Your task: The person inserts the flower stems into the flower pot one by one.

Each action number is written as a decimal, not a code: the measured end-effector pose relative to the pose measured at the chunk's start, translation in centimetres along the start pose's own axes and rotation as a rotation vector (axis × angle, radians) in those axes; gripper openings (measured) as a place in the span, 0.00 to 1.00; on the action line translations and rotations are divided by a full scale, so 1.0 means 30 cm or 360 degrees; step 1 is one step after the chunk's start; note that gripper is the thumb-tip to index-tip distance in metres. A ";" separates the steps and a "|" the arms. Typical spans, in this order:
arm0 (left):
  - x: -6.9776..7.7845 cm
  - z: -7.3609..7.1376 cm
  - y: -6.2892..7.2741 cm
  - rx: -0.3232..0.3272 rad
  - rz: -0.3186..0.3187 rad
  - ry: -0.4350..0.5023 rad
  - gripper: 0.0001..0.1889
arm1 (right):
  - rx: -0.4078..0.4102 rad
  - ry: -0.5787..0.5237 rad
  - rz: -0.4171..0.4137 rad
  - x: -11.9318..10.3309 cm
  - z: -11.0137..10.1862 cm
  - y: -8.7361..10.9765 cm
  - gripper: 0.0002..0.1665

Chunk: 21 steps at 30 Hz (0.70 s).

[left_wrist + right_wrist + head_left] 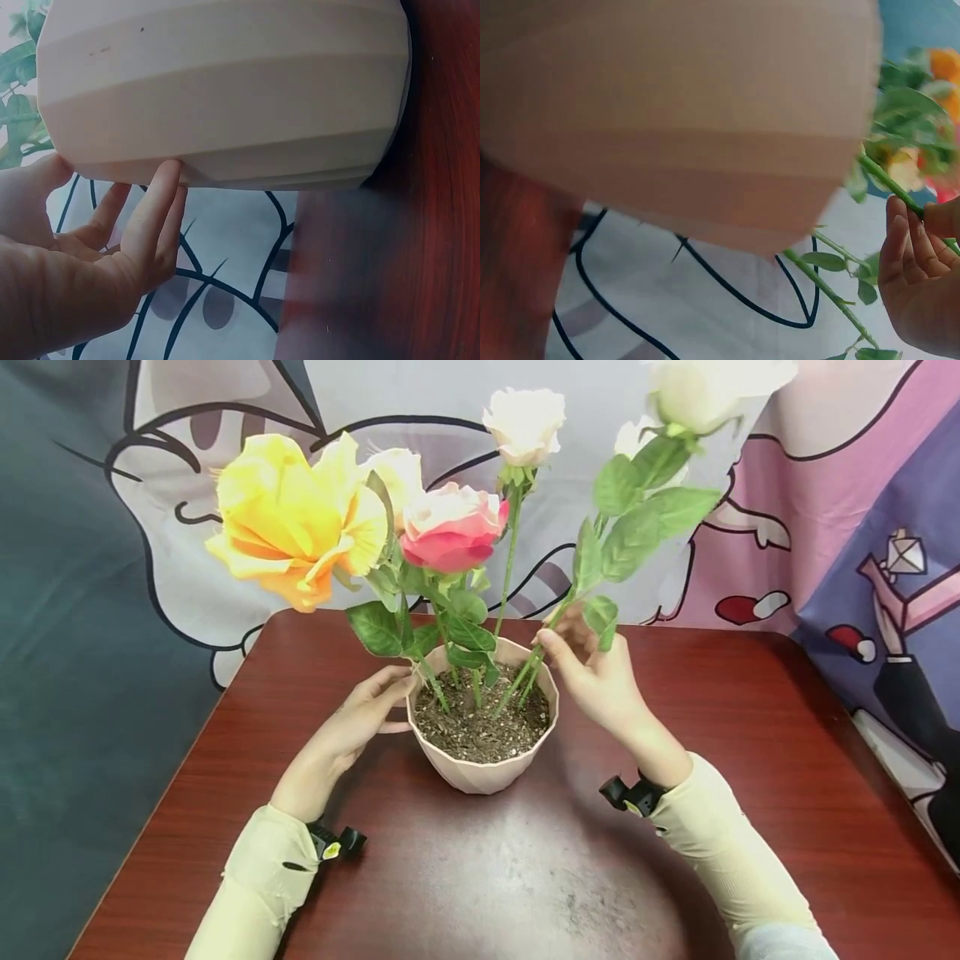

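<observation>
A pale faceted flowerpot (480,774) stands on the table, filled with dark soil (480,735). My left hand (360,714) rests against the pot's left side. The left wrist view shows its thumb near the rim and extended fingertips (171,169) at the wall. On the right, my right hand (600,672) pinches the green stem (892,184) of a leafy white rose (693,397) between thumb and fingers; that stem leans right out of the pot. Also in the soil are a big yellow-orange rose (292,522), a pink rose (453,531) and a tall pale rose (525,427).
The reddish-brown wooden table (750,735) extends around the pot. Behind it hangs a cloth (247,552) printed with cartoon figures. Black wrist cameras (633,795) sit at both cuffs. Green leaves (468,635) crowd above the soil.
</observation>
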<state>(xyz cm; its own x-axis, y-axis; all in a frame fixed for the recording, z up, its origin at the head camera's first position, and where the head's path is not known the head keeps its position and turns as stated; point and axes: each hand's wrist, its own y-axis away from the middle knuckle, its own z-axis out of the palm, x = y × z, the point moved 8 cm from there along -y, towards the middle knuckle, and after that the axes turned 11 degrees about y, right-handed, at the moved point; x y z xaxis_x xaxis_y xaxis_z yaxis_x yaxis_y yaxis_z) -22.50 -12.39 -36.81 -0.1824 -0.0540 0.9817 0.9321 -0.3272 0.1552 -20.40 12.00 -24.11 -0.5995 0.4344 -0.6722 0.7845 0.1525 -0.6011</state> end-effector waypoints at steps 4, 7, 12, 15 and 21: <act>-0.007 0.000 -0.005 -0.0005 -0.0014 -0.0002 0.25 | -0.0075 0.0165 -0.0074 -0.001 0.027 0.015 0.06; -0.006 -0.004 -0.007 -0.0008 -0.0012 -0.0005 0.25 | -0.0109 0.0232 -0.0194 -0.015 0.033 0.018 0.04; 0.000 -0.007 -0.006 -0.0016 -0.0009 0.0005 0.25 | -0.0146 0.0274 -0.0459 -0.052 0.045 0.028 0.04; 0.001 -0.008 -0.003 -0.0010 -0.0007 -0.0005 0.25 | -0.0170 0.0334 -0.0624 -0.069 0.068 0.041 0.04; -0.002 -0.004 -0.002 -0.0009 -0.0011 -0.0022 0.25 | -0.0133 0.0389 -0.0666 -0.031 0.111 0.076 0.04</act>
<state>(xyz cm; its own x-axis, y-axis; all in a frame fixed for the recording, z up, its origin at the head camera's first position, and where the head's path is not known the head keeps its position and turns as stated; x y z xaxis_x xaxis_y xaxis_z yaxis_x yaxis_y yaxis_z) -22.60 -12.48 -36.89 -0.1843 -0.0388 0.9821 0.9291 -0.3330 0.1612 -18.59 8.99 -26.30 -0.8191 0.5147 -0.2534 0.5004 0.4249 -0.7544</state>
